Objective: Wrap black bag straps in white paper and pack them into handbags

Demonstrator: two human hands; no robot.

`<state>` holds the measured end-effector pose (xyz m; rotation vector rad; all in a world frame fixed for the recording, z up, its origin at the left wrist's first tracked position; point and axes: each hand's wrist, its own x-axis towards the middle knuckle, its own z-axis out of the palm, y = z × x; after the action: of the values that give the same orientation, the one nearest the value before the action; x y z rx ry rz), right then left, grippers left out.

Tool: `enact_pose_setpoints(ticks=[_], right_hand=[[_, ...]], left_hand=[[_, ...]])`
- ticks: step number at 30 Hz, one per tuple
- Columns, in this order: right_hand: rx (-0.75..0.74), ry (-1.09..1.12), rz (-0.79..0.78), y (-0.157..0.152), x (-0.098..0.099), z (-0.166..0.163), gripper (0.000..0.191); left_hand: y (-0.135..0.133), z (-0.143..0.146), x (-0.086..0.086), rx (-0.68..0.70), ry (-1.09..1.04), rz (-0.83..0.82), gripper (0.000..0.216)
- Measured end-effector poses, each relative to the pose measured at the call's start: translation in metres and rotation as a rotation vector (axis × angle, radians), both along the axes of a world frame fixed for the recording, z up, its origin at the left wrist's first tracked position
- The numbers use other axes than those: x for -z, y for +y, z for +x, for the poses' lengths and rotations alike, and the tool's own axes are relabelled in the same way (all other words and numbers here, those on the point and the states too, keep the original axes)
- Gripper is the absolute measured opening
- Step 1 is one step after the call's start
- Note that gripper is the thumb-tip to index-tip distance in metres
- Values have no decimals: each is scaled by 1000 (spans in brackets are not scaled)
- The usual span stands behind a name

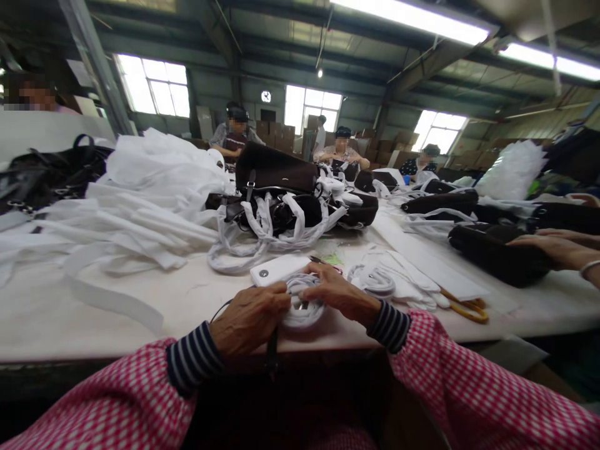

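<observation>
At the table's near edge both my hands are on a white coil [304, 319], which looks like a strap wound up in white wrapping, with a small shiny piece at its middle. My left hand [250, 315] pinches its left side, fingers closed. My right hand [344, 294] curls over its top and right side, thumb pressed against the loops. Just behind lies a flat white case [279, 270] with a round grey disc. To the right rests a second white coil [374, 280]. A dark thin strap [272, 350] hangs over the edge below my left hand.
Dark bags [276, 169] with white-wrapped handles are piled ahead. White sheet strips [154, 194] heap on the left. Orange-handled scissors [469, 309] lie at right, partly under white cloth. A co-worker's hands [557, 247] touch a black bag [497, 253]. Other people sit across the table.
</observation>
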<state>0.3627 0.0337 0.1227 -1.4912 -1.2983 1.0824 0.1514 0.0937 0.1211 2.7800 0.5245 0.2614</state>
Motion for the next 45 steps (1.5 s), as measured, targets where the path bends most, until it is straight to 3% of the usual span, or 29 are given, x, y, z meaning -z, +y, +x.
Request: enact_pose_setpoints(ticks=[3,7,11,13,16,20,25,28,33,37,39,42,45], right_hand=[[4,85,20,-5,0,-1,30],[16,210,57,-13,-7,-6,36],[16,226,212,-18,-29,-14,39],[3,183,277,-21,-40,-17,44],[-89,168,252,-28,-46,-20,44],[-201,269,221,-38,-35,-23,35],[-129,306,244,-42,-25,-29,36],[-49,313,300,-42,-23,-30,34],[62,235,357,-42,-19,-26,25],[31,208,373,-42,-19,-21,24],[12,198,369,-42,-18,-19,25],[10,194,327,-42,-17,-13,27],[126,215,268,-44,-18,-1,30]], left_hand=[[0,-18,-3,-72,-182,-219,28],[1,-34,-13,-332,-450,-541,49],[-4,-26,-24,-155,-407,-941,55],[-10,-19,-28,-106,-441,-1029,54],[-17,-14,-29,-102,-537,-997,50],[-16,-17,-21,-84,-535,-911,39],[-9,-11,-9,-92,-473,-900,52],[-5,0,-10,-110,-551,-965,55],[-1,18,-11,-94,-636,-1005,41],[-3,24,-8,-175,-626,-893,29],[-3,24,-8,-148,-625,-901,30],[-1,22,-11,-54,-580,-981,47],[4,12,-16,-131,-524,-1056,75]])
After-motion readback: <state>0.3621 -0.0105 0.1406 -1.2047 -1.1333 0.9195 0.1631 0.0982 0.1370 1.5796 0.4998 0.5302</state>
